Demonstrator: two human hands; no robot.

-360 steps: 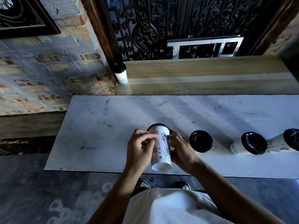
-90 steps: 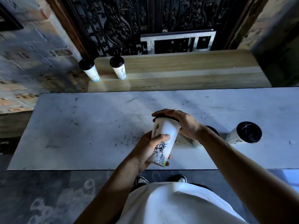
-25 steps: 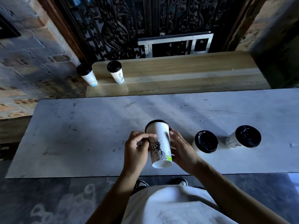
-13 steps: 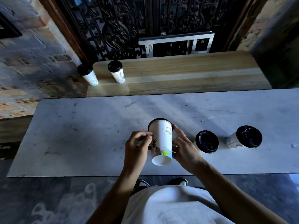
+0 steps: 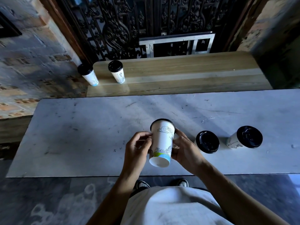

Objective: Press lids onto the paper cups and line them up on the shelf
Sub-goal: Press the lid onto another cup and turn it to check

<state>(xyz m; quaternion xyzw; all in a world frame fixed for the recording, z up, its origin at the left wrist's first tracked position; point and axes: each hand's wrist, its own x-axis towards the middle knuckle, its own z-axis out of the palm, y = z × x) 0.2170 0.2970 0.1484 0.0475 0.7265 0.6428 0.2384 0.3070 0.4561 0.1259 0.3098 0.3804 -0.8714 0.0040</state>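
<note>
Both hands on the paper cup (image 5: 162, 142), held above the marble counter (image 5: 81, 135) near its 6 o'clock edge, tilted, black lid (image 5: 159, 120) away at 12. Left hand (image 5: 138, 149) fingers pinch the cup's wall at 9; right hand (image 5: 185, 148) cups it at 3. Vs 0.5 s ago: cup rotated, cloud drawing now faces up. Two lidded cups (image 5: 207, 142) at 3 and two shelf cups (image 5: 116, 71) on the wooden shelf (image 5: 186, 73) at 11 unchanged.
</note>
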